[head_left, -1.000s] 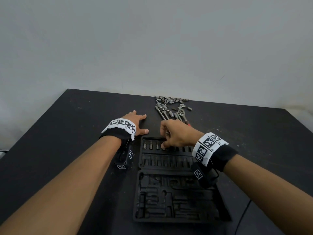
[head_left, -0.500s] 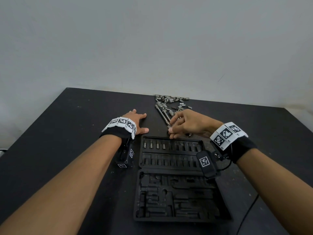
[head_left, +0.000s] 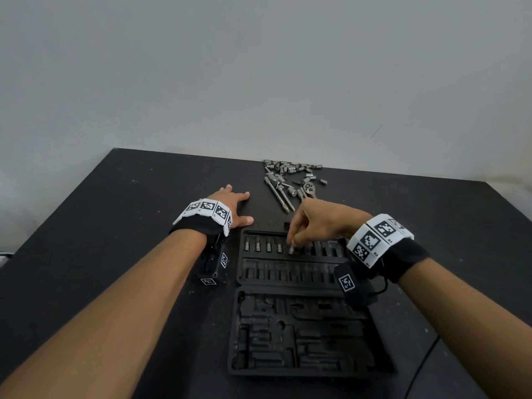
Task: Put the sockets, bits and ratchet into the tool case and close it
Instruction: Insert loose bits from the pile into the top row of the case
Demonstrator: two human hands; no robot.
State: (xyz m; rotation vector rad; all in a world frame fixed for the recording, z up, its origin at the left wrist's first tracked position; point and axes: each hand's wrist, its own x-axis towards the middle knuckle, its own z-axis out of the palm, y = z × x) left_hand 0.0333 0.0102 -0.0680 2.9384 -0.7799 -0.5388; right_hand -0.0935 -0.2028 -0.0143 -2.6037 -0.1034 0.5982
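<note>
Risk of misseating: right hand (head_left: 322, 223), centre right of the frame, pinched a small silver metal bit (head_left: 291, 249) between fingertips over the far row of the open black moulded plastic tool case (head_left: 302, 300); if the bit went in tilted or between two slots it would likely sit proud and could stop the case from closing later
Risk of knocking neighbours: four silver bits (head_left: 263, 245) stood in the slots just left of the held one; a sideways nudge from the fingers might tip them out
Risk of case sliding: left hand (head_left: 230, 205), fingers spread flat and holding nothing, rested on the table just beyond the case's upper left corner, not on the case; a hard push could shift the case
Remaining work: loose pile of silver sockets, bits and extension bars (head_left: 290, 177), with the chrome ratchet (head_left: 308, 189) among it, lay beyond the case, top centre of the table; most slots looked unfilled
Surface: matte black table (head_left: 115, 226), lightly speckled
Room: plain pale grey wall (head_left: 259, 67) filled the upper half of the frame
</note>
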